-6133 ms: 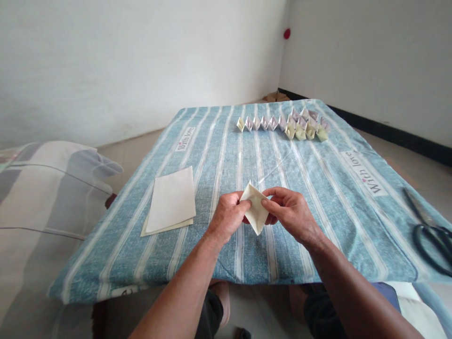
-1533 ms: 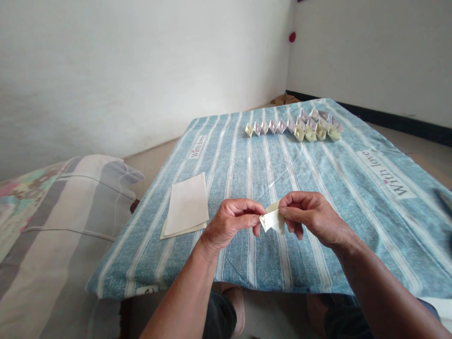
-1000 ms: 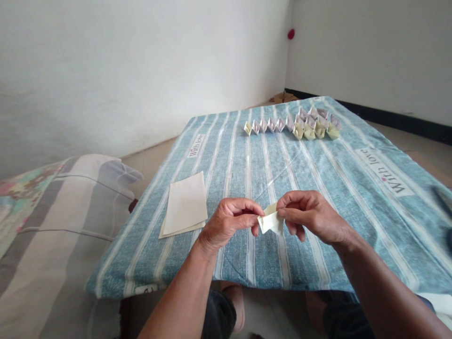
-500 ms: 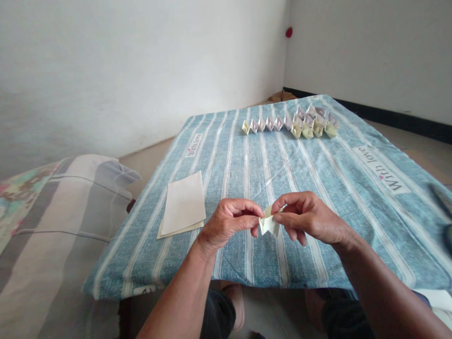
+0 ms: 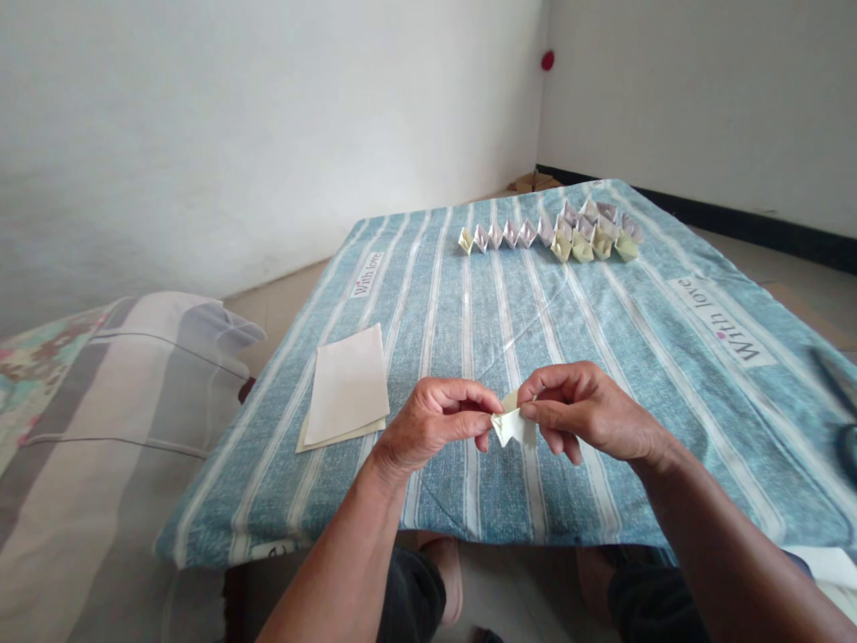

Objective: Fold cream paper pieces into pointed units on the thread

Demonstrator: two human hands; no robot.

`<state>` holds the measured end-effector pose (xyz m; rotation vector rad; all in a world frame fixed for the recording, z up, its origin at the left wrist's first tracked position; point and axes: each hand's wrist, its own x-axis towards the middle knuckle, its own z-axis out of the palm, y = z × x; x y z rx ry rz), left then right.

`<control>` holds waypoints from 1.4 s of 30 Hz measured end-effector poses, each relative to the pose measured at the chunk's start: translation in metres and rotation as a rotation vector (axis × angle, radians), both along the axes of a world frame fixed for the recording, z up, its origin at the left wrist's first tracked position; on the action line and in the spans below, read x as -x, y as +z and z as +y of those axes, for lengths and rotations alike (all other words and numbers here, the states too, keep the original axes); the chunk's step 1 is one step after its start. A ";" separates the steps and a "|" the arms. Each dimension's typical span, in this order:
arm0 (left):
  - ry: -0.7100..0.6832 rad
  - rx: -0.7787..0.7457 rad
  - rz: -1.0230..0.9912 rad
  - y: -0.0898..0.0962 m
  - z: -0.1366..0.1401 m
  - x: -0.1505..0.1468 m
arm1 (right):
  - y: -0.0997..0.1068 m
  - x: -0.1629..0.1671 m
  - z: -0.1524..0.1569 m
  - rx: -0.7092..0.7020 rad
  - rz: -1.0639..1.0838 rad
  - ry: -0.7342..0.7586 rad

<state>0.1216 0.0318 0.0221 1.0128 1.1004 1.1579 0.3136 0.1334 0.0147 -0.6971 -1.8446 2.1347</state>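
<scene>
We pinch small folded paper (image 5: 512, 426) btwn both hands, just above striped cloth (image 5: 603, 357). Left hand (image 5: 435, 424) grips left corner, right hand (image 5: 586, 415) right edge; fold shape prob. unclear. Paper sheets (image 5: 345, 388) lie to left.

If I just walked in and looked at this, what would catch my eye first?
Two hands meet near the front edge of the blue striped cloth: the left hand and right hand pinch a small folded paper between their fingertips. At the far end stands a row of folded paper shapes, white and pale yellow. A stack of flat sheets lies to the left.
</scene>
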 end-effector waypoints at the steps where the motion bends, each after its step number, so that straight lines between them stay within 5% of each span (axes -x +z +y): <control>1: -0.001 0.000 0.002 0.000 0.000 0.000 | 0.000 0.000 0.000 -0.001 0.001 0.000; 22: -0.030 -0.069 0.134 0.007 -0.003 -0.004 | 0.000 -0.003 0.001 0.022 0.032 0.003; 31: -0.045 -0.332 0.461 0.014 -0.008 -0.007 | -0.001 -0.004 0.002 0.041 0.069 0.029; 42: 0.108 -0.398 0.617 0.020 -0.013 -0.015 | -0.002 -0.004 0.001 -0.017 0.172 -0.067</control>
